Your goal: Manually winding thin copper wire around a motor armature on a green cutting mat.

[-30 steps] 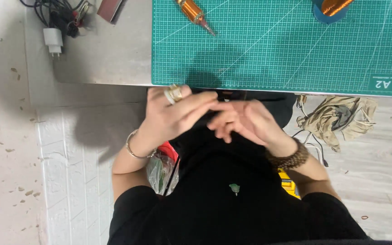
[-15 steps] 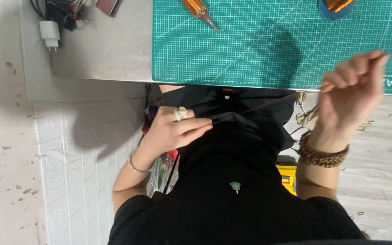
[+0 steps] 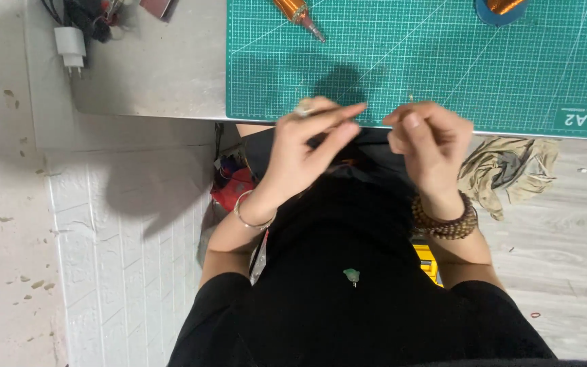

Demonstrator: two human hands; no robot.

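Head camera looks straight down on someone seated at a grey table, both hands raised just in front of the near edge of a green cutting mat. The left hand has its long fingers stretched out towards the other hand, thumb and forefinger seemingly pressed together at the tip; a ring sits on one finger and a thin bangle at the wrist. The right hand is curled, fingertips bunched against the thumb as if nipping something small. That posture suits drawing a fine strand taut between the two hands, yet whatever they pinch is too thin to make out from here, so I cannot say for certain that anything is held. Both hands hover above the lap, over black clothing, not resting on the mat.

Further back on the mat lie an orange-handled tool and a blue spool of copper wire, both untouched. A white plug adapter sits at the table's far left corner, and crumpled beige cloth lies on the floor.
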